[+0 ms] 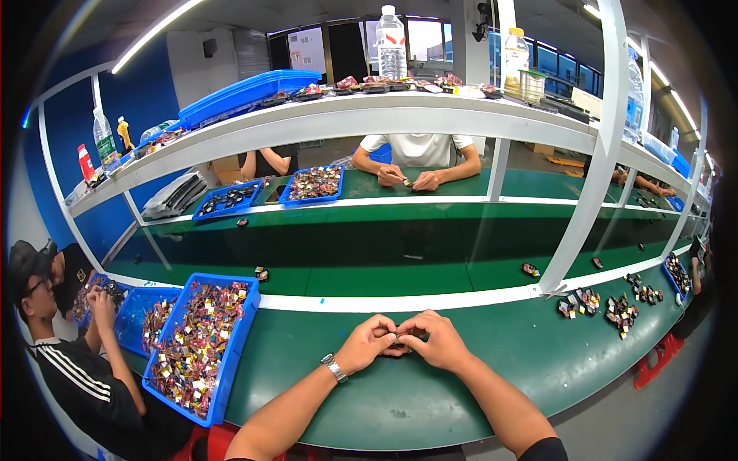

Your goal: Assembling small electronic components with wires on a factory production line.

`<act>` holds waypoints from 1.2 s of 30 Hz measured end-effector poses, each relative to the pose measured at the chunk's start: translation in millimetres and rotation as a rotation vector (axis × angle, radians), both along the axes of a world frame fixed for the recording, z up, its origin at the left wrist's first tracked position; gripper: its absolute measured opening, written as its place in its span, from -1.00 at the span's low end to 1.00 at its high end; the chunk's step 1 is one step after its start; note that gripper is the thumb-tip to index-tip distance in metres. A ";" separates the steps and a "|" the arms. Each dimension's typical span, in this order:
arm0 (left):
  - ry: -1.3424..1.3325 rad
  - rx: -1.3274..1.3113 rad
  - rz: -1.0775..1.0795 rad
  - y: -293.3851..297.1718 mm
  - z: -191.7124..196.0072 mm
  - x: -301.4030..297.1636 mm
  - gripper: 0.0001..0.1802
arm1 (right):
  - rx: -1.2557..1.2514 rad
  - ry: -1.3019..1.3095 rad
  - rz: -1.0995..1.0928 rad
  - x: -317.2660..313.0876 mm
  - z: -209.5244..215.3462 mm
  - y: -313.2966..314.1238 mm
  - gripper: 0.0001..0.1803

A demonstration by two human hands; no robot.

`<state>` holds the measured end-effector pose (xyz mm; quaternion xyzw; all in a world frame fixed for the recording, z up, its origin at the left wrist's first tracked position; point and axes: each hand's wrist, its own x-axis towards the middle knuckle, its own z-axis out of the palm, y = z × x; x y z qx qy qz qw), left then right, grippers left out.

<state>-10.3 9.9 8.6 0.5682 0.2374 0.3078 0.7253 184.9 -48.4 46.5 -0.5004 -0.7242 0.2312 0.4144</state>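
My left hand point(367, 341), with a metal-banded watch point(334, 368) on its wrist, meets my right hand point(438, 340) above the green work surface point(323, 415). Thumbs and fingertips of both are pinched together around something small. The fingers cover most of it, so its kind cannot be made out. Left of my hands stands a blue tray point(244, 323) heaped with small parts point(201, 338) in dark red, black, white and yellow. To the right, several loose clusters of similar parts point(621, 313) lie on the green surface.
A white metal rail point(400, 301) and a slanted post point(584, 161) border my bench, with a green conveyor point(369, 261) behind. Overhead runs a shelf point(369, 115) carrying bottles. At left a person point(77, 353) works beside another blue tray point(134, 311); across sits a person in white point(419, 154).
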 end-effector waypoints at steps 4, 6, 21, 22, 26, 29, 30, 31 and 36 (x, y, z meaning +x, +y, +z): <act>0.023 0.036 -0.008 1.5 2.4 -1.5 -0.90 | 0.058 -0.022 0.000 2.1 -3.0 0.7 -0.87; 0.023 0.039 -0.025 4.3 -0.2 -3.3 -0.90 | 0.035 -0.019 0.008 2.6 -3.4 0.9 -0.88; 0.032 0.083 -0.083 2.8 1.2 -3.3 -0.86 | -0.006 0.004 0.016 9.7 -8.5 3.7 -0.89; 0.035 0.091 -0.086 3.1 0.7 -4.0 -0.86 | -0.022 0.014 0.027 9.4 -8.4 3.7 -0.89; 0.055 0.073 -0.089 4.3 0.8 -5.5 -0.86 | -0.114 0.029 0.076 9.0 -6.1 3.8 -0.89; 0.027 0.009 -0.115 5.9 -1.7 -6.0 -0.87 | -0.106 0.059 0.143 12.0 -7.7 5.2 -0.89; 0.028 0.010 -0.116 6.2 -2.9 -5.7 -0.87 | -0.106 0.059 0.142 12.6 -8.4 5.5 -0.89; 0.027 -0.013 -0.116 5.8 -3.5 -6.3 -0.86 | -0.074 0.035 0.139 12.0 -9.2 5.9 -0.89; 0.012 0.036 -0.060 1.0 1.6 -3.8 -0.76 | 0.041 -0.100 0.028 2.8 -7.0 -1.8 -0.88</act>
